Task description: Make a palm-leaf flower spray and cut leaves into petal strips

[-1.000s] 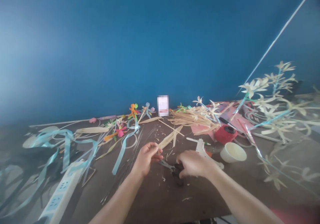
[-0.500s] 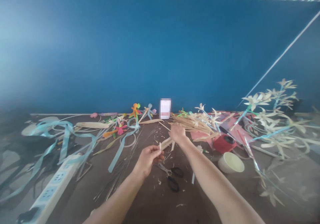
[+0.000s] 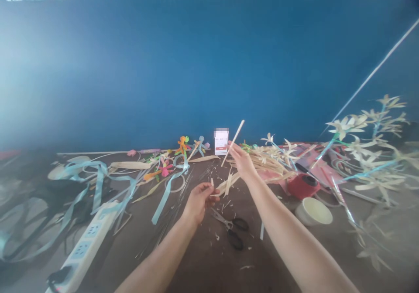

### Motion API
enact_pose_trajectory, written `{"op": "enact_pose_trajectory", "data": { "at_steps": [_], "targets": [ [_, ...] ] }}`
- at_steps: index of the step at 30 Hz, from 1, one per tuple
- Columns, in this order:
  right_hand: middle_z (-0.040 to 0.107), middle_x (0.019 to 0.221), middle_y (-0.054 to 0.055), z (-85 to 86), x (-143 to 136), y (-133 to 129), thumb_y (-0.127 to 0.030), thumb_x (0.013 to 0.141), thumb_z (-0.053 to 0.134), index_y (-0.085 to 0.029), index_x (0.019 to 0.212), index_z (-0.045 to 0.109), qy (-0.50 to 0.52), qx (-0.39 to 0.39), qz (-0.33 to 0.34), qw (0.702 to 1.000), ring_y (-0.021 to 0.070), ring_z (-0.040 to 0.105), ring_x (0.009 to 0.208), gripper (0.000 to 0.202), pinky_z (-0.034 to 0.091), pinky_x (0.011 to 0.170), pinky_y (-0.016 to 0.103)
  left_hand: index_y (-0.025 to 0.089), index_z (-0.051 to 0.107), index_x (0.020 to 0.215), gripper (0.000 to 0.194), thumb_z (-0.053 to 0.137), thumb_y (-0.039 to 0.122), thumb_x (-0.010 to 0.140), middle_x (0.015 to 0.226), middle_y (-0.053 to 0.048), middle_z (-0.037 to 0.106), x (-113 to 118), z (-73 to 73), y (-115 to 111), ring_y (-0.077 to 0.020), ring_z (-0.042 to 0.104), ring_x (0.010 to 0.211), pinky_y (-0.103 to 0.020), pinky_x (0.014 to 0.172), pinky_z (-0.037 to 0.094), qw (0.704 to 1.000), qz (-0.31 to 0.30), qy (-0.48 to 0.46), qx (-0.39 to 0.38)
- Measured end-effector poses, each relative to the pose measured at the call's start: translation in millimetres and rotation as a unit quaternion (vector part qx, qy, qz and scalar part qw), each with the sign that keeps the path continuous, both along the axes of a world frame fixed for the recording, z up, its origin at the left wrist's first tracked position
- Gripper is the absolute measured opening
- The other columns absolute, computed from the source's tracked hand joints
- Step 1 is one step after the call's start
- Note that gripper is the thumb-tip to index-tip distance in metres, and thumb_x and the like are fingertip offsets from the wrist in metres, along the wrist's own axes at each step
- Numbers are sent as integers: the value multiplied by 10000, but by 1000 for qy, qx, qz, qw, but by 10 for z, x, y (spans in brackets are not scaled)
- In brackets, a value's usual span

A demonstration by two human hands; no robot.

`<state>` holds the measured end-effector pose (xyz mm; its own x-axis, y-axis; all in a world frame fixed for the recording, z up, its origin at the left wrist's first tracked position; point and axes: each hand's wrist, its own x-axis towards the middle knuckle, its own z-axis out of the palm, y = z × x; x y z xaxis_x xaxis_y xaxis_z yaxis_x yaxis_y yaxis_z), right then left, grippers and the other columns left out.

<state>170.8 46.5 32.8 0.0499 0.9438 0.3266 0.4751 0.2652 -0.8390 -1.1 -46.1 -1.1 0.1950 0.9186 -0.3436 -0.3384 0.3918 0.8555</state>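
My left hand (image 3: 201,200) is closed in a pinch on a small pale piece of dried husk (image 3: 212,183), whose tip stands up above the fingers. Higher and to the right, my right hand (image 3: 239,158) grips a thin pale strip of husk (image 3: 233,143) that slants upward past the fingers. Between the hands lie loose strips of husk (image 3: 228,184) on the dark table. Below them, a pair of scissors (image 3: 230,225) with black handles rests with its blades parted. To the right of my right hand spreads a pile of dried husk strips (image 3: 266,167).
A phone (image 3: 221,142) stands against the blue wall. Small coloured figures (image 3: 183,145) and blue ribbon (image 3: 163,201) lie left, near a power strip (image 3: 87,243). At right are a red roll (image 3: 303,187), a white cup (image 3: 313,212) and husk flowers (image 3: 347,126) on stems.
My right hand has risen from the husk pile with a thin strip in its fingers. My left hand keeps its pinch. The whole view has shifted slightly.
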Motion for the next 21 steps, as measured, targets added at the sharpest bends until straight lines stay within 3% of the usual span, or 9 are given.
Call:
{"op": "enact_pose_trajectory", "data": {
  "at_steps": [2,4,7,9,11,15,21],
  "targets": [
    [564,1082,75,58,12,-54,-439,836,336,-184,1120,511,171,21,37,984,180,510,993,420,403,778,289,158,499,806,256,631,315,654,732,-42,638,15,21,11,-99,586,535,-175,465,390,1000,5,-4,8],
    [615,941,61,69,20,-169,-471,812,367,-185,1072,531,234,-7,65,970,164,568,836,420,423,700,271,148,511,803,249,632,306,654,704,-36,632,11,44,11,-92,575,526,-176,466,393,1000,13,-2,18],
    [600,635,13,6,-2,-435,-477,806,366,-171,940,593,85,-109,118,983,127,528,524,404,391,530,240,135,530,802,245,632,301,654,696,-41,632,-18,71,-7,-91,571,534,-183,486,405,999,17,13,34],
    [581,593,7,-53,-48,-631,-442,824,348,-167,836,619,-41,-116,137,983,126,510,516,387,360,523,230,132,542,795,241,634,300,650,705,-44,636,-34,79,-25,-95,574,546,-193,510,418,998,13,30,44],
    [599,644,19,-99,-107,-805,-416,843,319,-168,767,612,-100,-102,142,979,134,535,591,391,354,566,223,132,555,778,232,632,308,648,703,-40,639,-35,81,-45,-102,576,552,-203,527,424,997,2,52,56],
    [602,645,33,-136,-185,-1013,-420,849,310,-165,686,585,-146,-101,133,975,134,547,604,409,341,575,206,132,586,735,220,619,333,651,634,-24,628,6,83,-91,-108,566,538,-194,503,412,991,-17,107,83],
    [535,535,7,-174,-144,-1071,-418,842,311,-157,607,576,-141,-92,107,980,118,503,531,440,315,522,191,126,612,720,220,634,326,632,614,-22,618,49,91,-157,-105,544,523,-202,499,422,987,-38,130,92]
  ]
}}
